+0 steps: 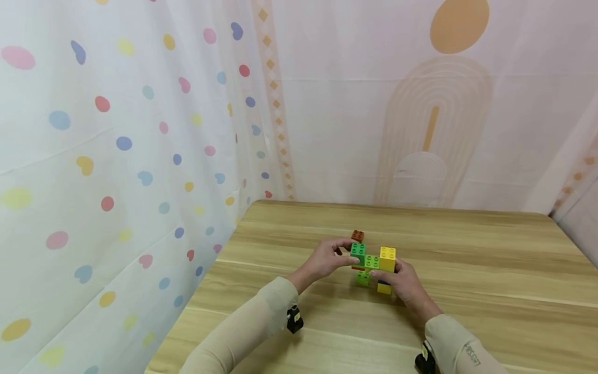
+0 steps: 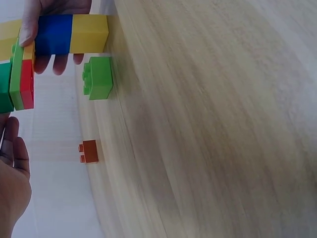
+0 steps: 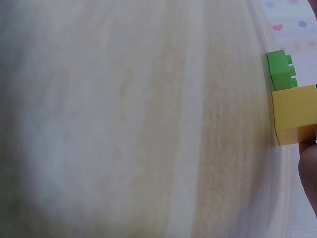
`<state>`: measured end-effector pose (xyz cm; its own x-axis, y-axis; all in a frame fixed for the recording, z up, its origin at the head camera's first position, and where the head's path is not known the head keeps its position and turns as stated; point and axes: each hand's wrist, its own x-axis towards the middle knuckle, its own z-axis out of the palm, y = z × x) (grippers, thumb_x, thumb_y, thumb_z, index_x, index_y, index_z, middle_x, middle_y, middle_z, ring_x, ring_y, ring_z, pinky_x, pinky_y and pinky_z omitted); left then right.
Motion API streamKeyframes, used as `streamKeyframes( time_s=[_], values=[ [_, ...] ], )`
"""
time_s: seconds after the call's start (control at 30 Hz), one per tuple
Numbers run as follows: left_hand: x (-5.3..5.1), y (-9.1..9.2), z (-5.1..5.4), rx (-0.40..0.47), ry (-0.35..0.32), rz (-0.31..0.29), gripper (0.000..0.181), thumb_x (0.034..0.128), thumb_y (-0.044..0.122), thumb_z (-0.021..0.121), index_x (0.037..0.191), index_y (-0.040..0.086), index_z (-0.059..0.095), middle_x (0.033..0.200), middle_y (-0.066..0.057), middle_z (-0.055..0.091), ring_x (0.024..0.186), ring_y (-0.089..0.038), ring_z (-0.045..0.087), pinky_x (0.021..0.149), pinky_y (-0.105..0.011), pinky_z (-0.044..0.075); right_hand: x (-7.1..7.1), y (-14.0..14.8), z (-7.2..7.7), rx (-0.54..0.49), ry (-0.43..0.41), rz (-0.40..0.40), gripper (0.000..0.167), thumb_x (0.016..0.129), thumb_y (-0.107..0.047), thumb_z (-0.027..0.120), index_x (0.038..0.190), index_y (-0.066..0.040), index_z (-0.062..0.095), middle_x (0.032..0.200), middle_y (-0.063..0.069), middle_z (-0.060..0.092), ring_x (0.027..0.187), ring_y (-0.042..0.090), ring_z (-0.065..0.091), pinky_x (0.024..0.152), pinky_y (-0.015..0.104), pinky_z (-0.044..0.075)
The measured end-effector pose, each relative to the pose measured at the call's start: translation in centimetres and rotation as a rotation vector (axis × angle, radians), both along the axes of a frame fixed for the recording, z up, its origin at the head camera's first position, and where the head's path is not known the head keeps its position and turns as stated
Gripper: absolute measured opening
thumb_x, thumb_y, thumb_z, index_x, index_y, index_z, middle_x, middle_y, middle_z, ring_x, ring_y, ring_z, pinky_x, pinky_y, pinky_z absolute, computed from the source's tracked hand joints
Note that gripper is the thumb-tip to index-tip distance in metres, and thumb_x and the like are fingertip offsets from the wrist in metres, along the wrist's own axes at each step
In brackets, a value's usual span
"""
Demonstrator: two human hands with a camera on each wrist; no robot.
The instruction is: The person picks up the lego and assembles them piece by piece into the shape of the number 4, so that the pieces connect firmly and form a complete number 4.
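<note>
A joined toy-brick structure is between both hands. Its right side is a tower with a yellow brick point(image 1: 387, 258) on top, a blue brick point(image 2: 53, 34) in the middle and another yellow brick point(image 3: 295, 110) at the bottom. A lime brick point(image 1: 372, 261) bridges leftward to a dark green brick point(image 1: 357, 252), with a red brick point(image 2: 26, 84) underneath. My left hand point(image 1: 325, 258) pinches the dark green brick, thumb in front. My right hand point(image 1: 406, 283) grips the tower, its thumb across the front and its other fingers partly hidden behind.
A loose light green brick point(image 2: 100, 78) lies on the wooden table point(image 1: 289, 228) below the bridge. Farther back is a reddish-brown brick point(image 1: 357, 236). A patterned curtain point(image 1: 140, 156) hangs along the left and back sides.
</note>
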<state>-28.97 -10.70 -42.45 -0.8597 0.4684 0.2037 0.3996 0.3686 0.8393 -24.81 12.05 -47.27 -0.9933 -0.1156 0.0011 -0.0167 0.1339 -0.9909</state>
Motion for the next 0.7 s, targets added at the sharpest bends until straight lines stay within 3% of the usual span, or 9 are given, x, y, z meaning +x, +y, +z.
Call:
streamKeyframes(
  time_s=[0.13, 0.27, 0.53, 0.7],
  values=[
    [-0.09, 0.03, -0.11, -0.014, 0.028, -0.007, 0.034, 0.0875, 0.028, 0.078, 0.118, 0.016, 0.072, 0.104, 0.007, 0.067, 0.106, -0.03, 0.058, 0.081, -0.03, 0.046, 0.01, 0.04, 0.05, 0.0, -0.002, 0.006, 0.048, 0.088, -0.024, 0.077, 0.126, 0.0, 0.06, 0.112, 0.011, 0.069, 0.098, 0.022, 0.064, 0.083, 0.03, 0.05],
    [-0.11, 0.24, -0.03, -0.036, 0.061, -0.007, 0.036, 0.0868, 0.03, 0.079, 0.119, 0.017, 0.071, 0.104, 0.009, 0.067, 0.105, -0.027, 0.059, 0.082, -0.029, 0.046, 0.1, 0.13, 0.23, -0.007, -0.002, 0.006, 0.049, 0.088, -0.025, 0.077, 0.127, 0.0, 0.06, 0.113, 0.011, 0.069, 0.099, 0.021, 0.064, 0.083, 0.029, 0.05],
    [-0.22, 0.12, -0.64, -0.01, 0.059, -0.007, 0.031, 0.0881, 0.026, 0.078, 0.117, 0.016, 0.072, 0.101, 0.009, 0.067, 0.105, -0.03, 0.06, 0.081, -0.029, 0.046, 0.12, -0.01, 0.26, 0.02, -0.005, -0.005, 0.05, 0.088, -0.028, 0.078, 0.126, 0.0, 0.06, 0.112, 0.01, 0.069, 0.097, 0.02, 0.064, 0.083, 0.03, 0.05],
    [-0.06, 0.21, -0.21, -0.051, 0.079, 0.005, 0.035, 0.0872, 0.029, 0.078, 0.119, 0.017, 0.071, 0.103, 0.009, 0.067, 0.102, -0.02, 0.059, 0.084, -0.029, 0.046, 0.08, -0.01, 0.22, 0.018, -0.009, -0.007, 0.049, 0.088, -0.026, 0.077, 0.126, 0.0, 0.06, 0.112, 0.011, 0.069, 0.097, 0.02, 0.064, 0.083, 0.028, 0.05]
  ],
)
